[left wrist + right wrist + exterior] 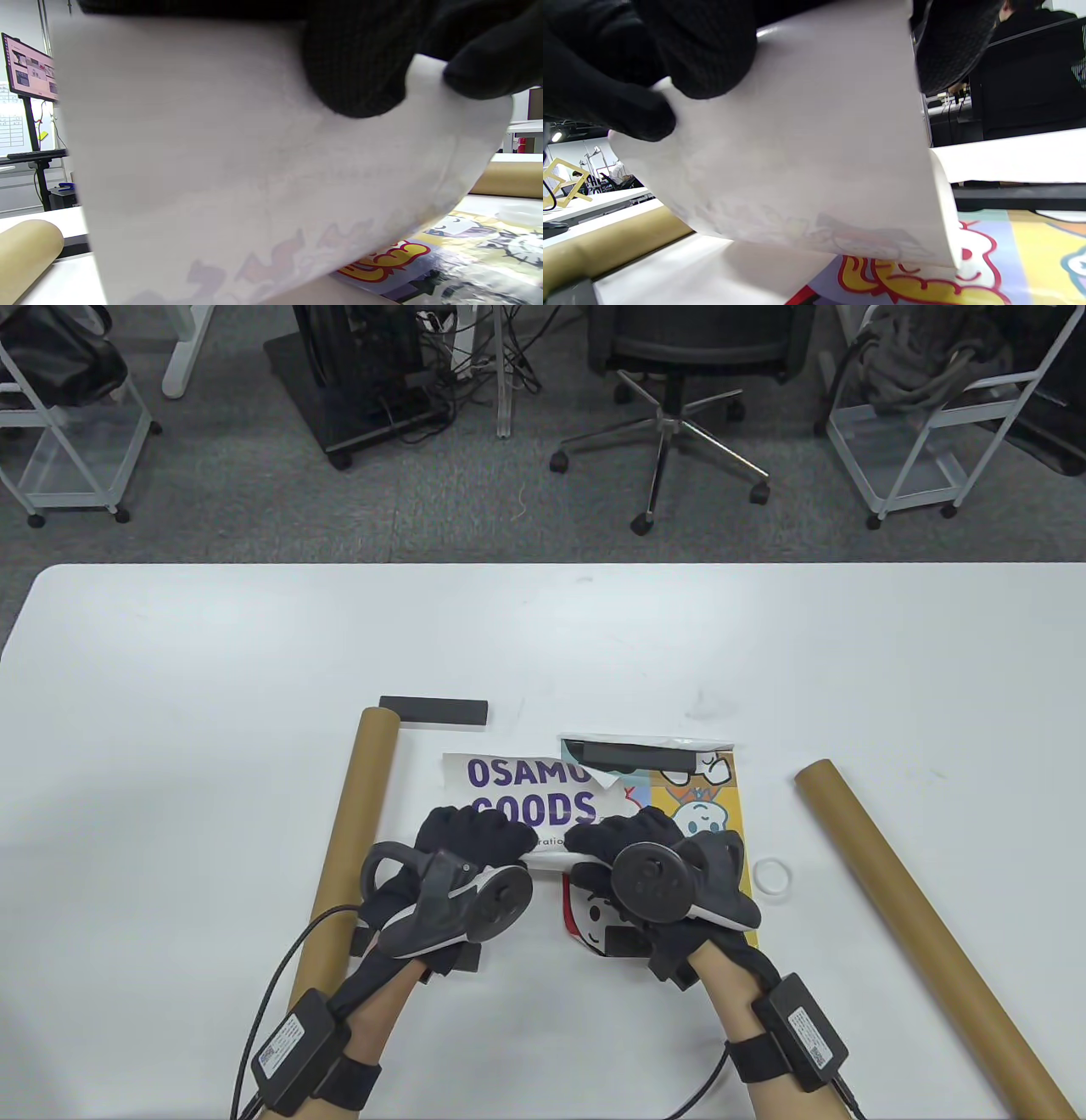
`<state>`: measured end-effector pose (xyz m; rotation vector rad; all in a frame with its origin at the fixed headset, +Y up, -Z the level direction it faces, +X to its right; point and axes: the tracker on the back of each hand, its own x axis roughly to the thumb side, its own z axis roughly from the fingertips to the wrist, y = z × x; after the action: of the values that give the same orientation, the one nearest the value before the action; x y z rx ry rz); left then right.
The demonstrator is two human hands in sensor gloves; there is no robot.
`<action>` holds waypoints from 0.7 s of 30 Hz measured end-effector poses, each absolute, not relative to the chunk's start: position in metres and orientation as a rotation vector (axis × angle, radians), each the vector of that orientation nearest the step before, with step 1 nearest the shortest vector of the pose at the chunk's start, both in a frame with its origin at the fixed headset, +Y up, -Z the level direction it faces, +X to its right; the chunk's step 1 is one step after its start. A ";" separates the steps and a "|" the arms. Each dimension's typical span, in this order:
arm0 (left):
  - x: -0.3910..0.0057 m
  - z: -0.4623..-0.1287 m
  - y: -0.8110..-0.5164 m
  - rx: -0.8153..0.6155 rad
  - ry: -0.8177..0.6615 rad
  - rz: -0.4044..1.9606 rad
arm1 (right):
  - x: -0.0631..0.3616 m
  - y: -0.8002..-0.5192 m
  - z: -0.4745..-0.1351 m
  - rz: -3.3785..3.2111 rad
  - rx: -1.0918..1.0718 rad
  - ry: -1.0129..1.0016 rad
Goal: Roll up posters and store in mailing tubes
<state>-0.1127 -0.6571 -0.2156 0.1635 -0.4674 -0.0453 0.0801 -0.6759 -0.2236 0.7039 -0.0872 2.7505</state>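
On white table (pixel 212 645) | glossy curled poster (pixel 543 861) | both gloved hands grip

An office chair (pixel 670 364) stands beyond the white table (pixel 212 645), with wire carts (pixel 925 441) on either side.

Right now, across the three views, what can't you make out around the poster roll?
- Table view: the poster roll's middle, under the left hand and right hand.
- Table view: the right mailing tube, near end cut off by the frame's edge.
- Left wrist view: the poster's white back fills the frame; each hand's grip mostly hidden.
- Right wrist view: the printed top poster, too partial to read.
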 end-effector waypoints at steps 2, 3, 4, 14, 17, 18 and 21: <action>-0.113 -0.215 -0.657 0.167 -0.465 -0.053 | 0.079 -0.675 -0.222 2.771 0.714 -0.128; -0.113 -0.216 -0.658 0.170 -0.466 -0.056 | 0.078 -0.674 -0.221 2.774 0.711 -0.149; -0.113 -0.216 -0.658 0.169 -0.467 -0.053 | 0.078 -0.674 -0.221 2.774 0.706 -0.160; -0.111 -0.214 -0.657 0.183 -0.508 -0.043 | 0.075 -0.670 -0.220 2.803 0.686 -0.124; -0.113 -0.216 -0.654 0.179 -0.519 -0.071 | 0.074 -0.668 -0.221 2.786 0.734 -0.076; -0.114 -0.216 -0.654 0.177 -0.517 -0.077 | 0.074 -0.667 -0.221 2.777 0.744 -0.058; -0.114 -0.218 -0.654 0.176 -0.516 -0.122 | 0.072 -0.665 -0.219 2.788 0.776 -0.049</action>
<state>-0.1139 -0.6542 -0.2178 0.1757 -0.5156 -0.1217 0.0717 -0.6655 -0.2190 0.7762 -0.0486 2.7878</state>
